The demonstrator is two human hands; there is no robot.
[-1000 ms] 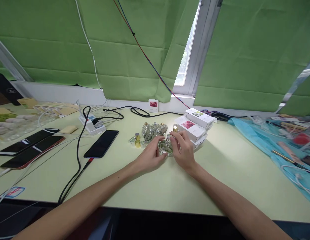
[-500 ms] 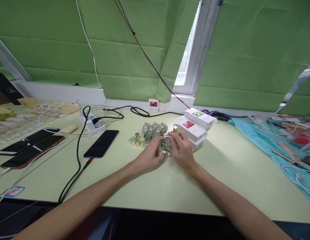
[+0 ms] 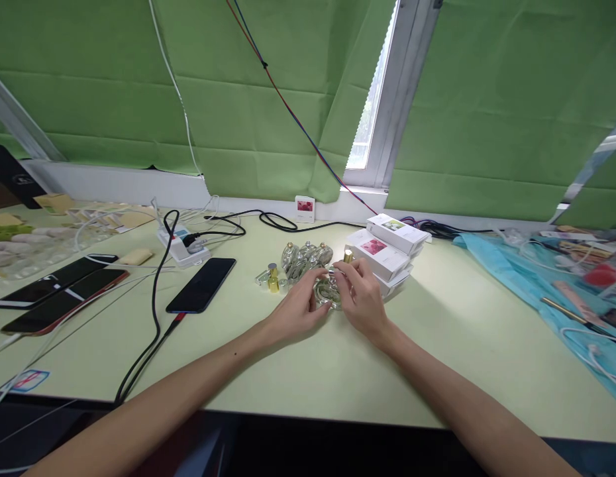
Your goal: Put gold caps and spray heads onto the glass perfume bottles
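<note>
On desk (image 3: 308, 384): could topple stacked white boxes (image 3: 387, 255), just beyond right hand (image 3: 361, 301), by nudging with knuckles. Could disturb clustered glass bottles (image 3: 305, 260), just beyond left hand (image 3: 299, 306), by pushing fingers forward. Could skew round glass bottle (image 3: 326, 291), between the hands, by loosening left grip. Left: half-curled, clasping round glass bottle, thumb nearest. Right: nearly closed, pinching silver piece (image 3: 332, 272) at its far edge; seating unclear.
</note>
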